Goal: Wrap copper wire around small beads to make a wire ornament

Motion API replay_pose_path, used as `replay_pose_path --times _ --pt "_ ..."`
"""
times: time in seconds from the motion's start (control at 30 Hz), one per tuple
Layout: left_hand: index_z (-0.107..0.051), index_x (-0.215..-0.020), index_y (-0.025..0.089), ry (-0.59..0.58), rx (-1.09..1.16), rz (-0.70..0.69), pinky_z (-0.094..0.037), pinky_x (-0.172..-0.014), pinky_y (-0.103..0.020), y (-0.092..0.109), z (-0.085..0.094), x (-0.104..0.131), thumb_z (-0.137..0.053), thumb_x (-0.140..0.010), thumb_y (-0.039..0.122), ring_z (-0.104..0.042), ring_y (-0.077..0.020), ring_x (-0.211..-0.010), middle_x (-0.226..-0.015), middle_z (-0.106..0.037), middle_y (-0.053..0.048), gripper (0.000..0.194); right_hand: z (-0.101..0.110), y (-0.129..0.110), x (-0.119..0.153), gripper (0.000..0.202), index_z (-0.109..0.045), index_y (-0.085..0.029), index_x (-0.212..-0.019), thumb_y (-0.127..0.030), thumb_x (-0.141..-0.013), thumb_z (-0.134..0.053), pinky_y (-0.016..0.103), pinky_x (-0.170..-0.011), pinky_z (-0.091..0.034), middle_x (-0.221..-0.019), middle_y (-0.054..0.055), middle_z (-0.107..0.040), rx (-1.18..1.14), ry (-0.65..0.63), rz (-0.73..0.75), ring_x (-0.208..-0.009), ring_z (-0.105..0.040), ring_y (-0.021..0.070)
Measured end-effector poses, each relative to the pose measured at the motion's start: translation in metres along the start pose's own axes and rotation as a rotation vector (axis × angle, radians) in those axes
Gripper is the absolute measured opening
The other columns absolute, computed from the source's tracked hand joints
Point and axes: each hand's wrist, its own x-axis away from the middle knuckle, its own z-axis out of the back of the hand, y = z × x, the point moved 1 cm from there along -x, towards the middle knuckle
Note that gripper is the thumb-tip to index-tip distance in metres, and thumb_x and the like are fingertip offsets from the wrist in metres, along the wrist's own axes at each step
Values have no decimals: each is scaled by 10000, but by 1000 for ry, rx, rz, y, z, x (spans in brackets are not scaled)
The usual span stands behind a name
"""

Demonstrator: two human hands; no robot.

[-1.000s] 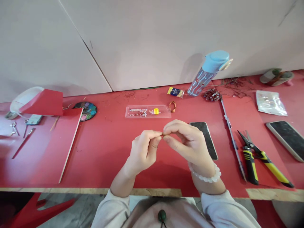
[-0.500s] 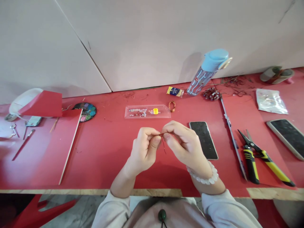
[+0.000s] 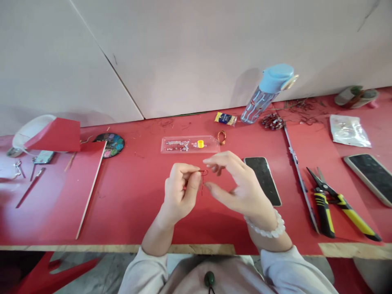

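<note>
A thin dark-red cord point(image 3: 202, 183) is pinched between the thumb and forefinger of my left hand point(image 3: 181, 191). It forms a small loop to the right of my fingertips, and one end hangs down. Close by on the right, my right hand point(image 3: 234, 183) has its thumb and fingers spread, with nothing visible between them. A bracelet of pale round beads circles my right wrist. Beyond my hands lies a clear plastic tray point(image 3: 164, 150) with rows of small beads point(image 3: 177, 143) and a yellow ring-shaped piece point(image 3: 200, 143).
Right of my hands lie a phone point(image 3: 262, 179), yellow-black shears point(image 3: 327, 192) and a second phone point(image 3: 372, 175). A blue-capped bottle point(image 3: 266, 94) stands near the wall, beside a small packet point(image 3: 226, 119) and a coiled cord point(image 3: 221, 137). A red board point(image 3: 70, 192) lies left.
My right hand has let go of the cord, and its fingers have spread apart. My left hand has shifted slightly left, still pinching the cord, whose loop now shows.
</note>
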Motion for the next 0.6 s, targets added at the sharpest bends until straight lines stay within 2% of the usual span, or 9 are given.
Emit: replay_pose_path --times 0.17,0.27,0.43,0.53,0.6 --pt "-573 -1060 213 45 -150 -67 -470 -478 -147 0 -1 -1 -548 -1032 252 -615 -59 -483 -653 -643 68 55 -3 -9 3 156 -640 -211 -988 -68 -928 -621 312 -694 -602 -871 54 -717 229 37 284 -780 -668 177" --pt "-574 -1014 210 77 -257 -117 -486 -491 -156 2 -2 -4 -545 -1037 318 -668 -72 -518 -676 -689 54 114 -5 -9 3 170 -656 -181 -1017 -44 -924 -619 318 -678 -605 -864 71 -737 340 30 370 -753 -670 184" --pt "-581 -990 211 46 -258 -47 -494 -501 -151 3 -2 -7 -547 -1035 342 -677 -74 -512 -645 -695 61 143 -4 -6 4 163 -669 -189 -964 -40 -923 -617 318 -642 -601 -871 74 -764 341 59 396 -730 -667 179" --pt "-596 -1021 213 -47 -241 -1 -481 -508 -137 4 -2 -6 -580 -1005 236 -660 -64 -509 -688 -729 54 32 0 -6 5 181 -658 -202 -935 -26 -893 -645 314 -638 -601 -827 57 -753 154 134 333 -722 -676 172" --pt "-623 -1029 213 -122 -243 -3 -491 -538 -132 5 -3 -7 -587 -980 166 -672 -65 -543 -746 -758 37 77 1 -5 6 186 -653 -211 -928 -36 -873 -677 308 -643 -603 -812 41 -735 2 191 230 -719 -684 165"
